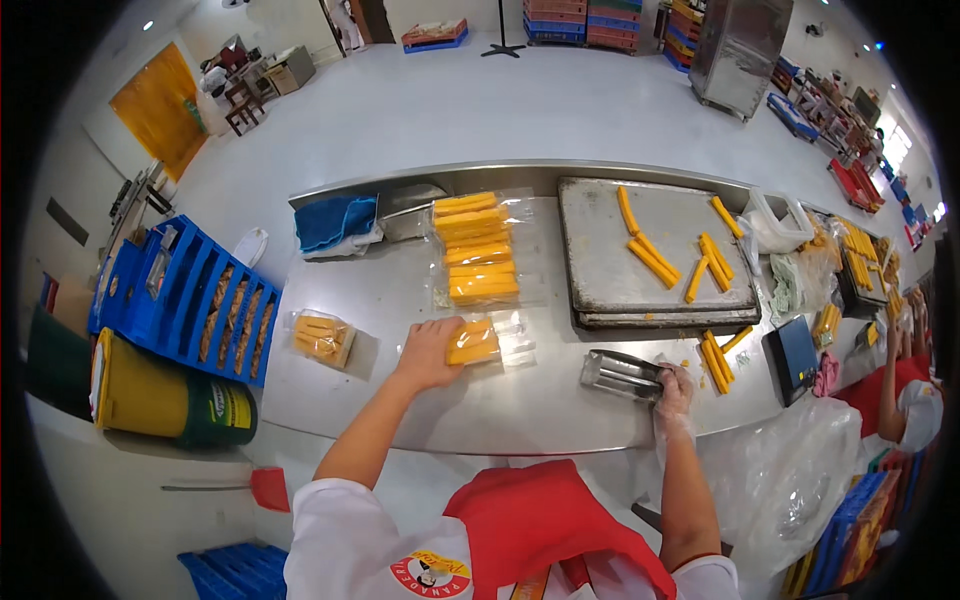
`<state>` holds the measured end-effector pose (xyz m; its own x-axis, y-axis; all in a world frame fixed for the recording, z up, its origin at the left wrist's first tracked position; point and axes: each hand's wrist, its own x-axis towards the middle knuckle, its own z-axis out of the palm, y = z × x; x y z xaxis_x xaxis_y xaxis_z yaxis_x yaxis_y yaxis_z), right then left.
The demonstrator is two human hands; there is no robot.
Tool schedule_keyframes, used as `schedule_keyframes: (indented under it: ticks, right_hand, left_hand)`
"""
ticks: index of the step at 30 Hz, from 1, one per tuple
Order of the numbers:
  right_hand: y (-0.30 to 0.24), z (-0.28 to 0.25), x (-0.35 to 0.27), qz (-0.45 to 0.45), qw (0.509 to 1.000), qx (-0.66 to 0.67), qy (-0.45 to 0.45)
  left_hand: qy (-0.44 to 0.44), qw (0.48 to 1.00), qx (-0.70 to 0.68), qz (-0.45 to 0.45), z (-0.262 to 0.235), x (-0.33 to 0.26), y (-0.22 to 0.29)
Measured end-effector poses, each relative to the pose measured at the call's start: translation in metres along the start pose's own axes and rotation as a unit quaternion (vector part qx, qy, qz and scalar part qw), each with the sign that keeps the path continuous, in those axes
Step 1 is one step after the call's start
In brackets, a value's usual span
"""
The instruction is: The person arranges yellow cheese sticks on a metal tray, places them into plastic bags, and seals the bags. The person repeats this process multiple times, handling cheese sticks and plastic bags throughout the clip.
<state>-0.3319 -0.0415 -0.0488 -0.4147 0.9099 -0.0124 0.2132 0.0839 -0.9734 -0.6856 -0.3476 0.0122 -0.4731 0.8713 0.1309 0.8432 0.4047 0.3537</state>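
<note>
My left hand (430, 355) is closed on the left end of a clear plastic pack of yellow sticks (474, 342) lying on the steel table (420, 425). In a clear plastic glove, my right hand (676, 392) grips a shiny metal trough-shaped scoop (618, 374), which looks empty. Beyond my left hand, several filled packs (478, 250) lie in a column. Another filled pack (322, 338) sits apart on the left. Loose yellow sticks (717, 362) lie to the right of the scoop. More sticks (652, 262) are scattered on a stacked baking tray (600, 215).
A blue cloth (335, 222) lies at the table's far left. On the right stand a white plastic tub (782, 222) and a dark blue flat box-like device (792, 360). Blue crates (195, 300) and a yellow-green bin (170, 395) flank the left side. Co-workers' arms (890, 375) show far right.
</note>
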Motion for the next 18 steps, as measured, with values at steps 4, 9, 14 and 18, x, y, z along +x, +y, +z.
schedule_keyframes:
  ticks: [4,9,14,18]
  right_hand:
    - [-0.003,0.004,-0.002,-0.007,0.999,0.046,0.018]
    - [-0.033,0.000,-0.003,0.056,0.998,-0.010,-0.027]
    - [-0.045,0.008,-0.010,-0.141,0.925,-0.327,0.131]
    - [-0.083,0.079,-0.046,-0.024,0.997,-0.076,-0.014]
  left_hand:
    - [0.031,0.997,0.053,0.036,-0.028,0.042,-0.001]
    - [0.105,0.989,0.058,0.091,-0.053,0.115,-0.030]
    - [0.025,0.996,0.075,0.048,-0.052,0.184,-0.046]
    - [-0.021,0.998,0.050,0.009,-0.070,0.219,-0.065]
